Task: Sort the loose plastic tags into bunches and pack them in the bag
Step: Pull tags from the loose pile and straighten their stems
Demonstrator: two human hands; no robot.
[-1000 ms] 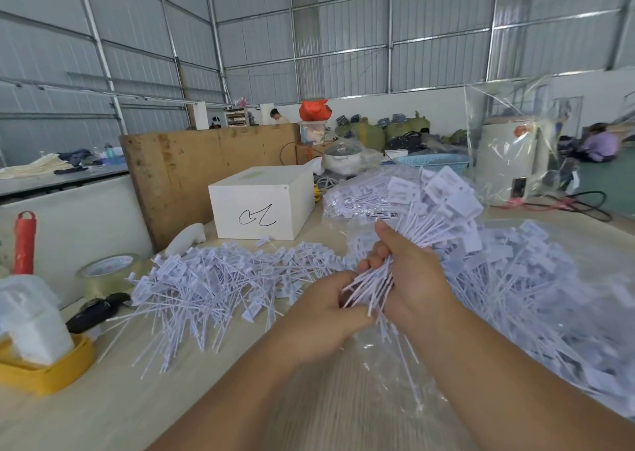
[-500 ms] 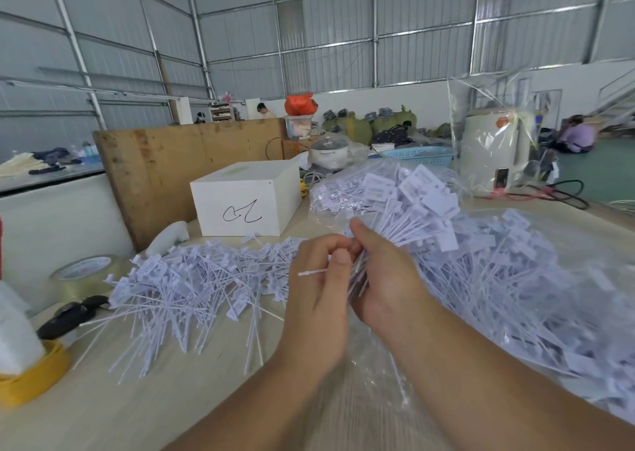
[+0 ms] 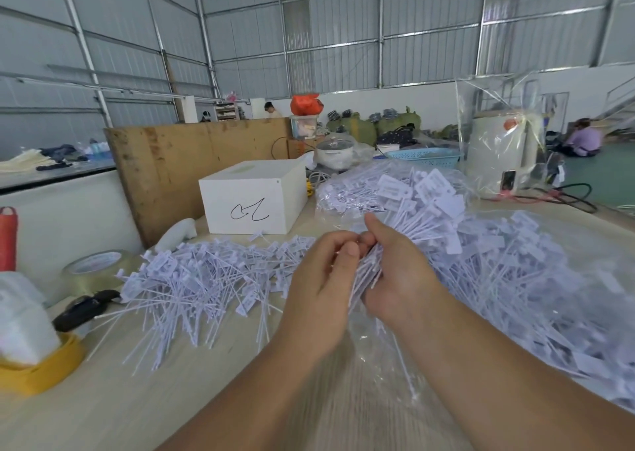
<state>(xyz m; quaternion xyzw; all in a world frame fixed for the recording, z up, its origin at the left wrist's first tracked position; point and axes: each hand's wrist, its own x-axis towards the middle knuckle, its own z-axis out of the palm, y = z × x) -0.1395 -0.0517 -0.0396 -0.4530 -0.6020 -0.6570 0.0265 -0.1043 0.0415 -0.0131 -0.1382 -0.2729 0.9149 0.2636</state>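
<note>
My right hand [image 3: 398, 279] grips a bunch of white plastic tags [image 3: 412, 210] by their thin tails, the flat heads fanning up and to the right. My left hand [image 3: 323, 289] is closed against the same bunch, its fingertips pressed on the tails beside the right thumb. A loose pile of tags [image 3: 199, 279] is spread on the table to the left of both hands. To the right lies a clear plastic bag [image 3: 536, 279] heaped with many more tags.
A white box [image 3: 254, 203] with a scribble stands behind the loose pile, in front of a plywood board [image 3: 178, 165]. A tape roll [image 3: 96, 268], a black object [image 3: 82, 309] and a yellow holder [image 3: 44, 368] sit at the left. A white appliance [image 3: 498, 151] and cables stand back right.
My left hand rose from under the bunch, brought a single tag to it and now presses it into the tails held by my right hand. The camera view shifted slightly.
</note>
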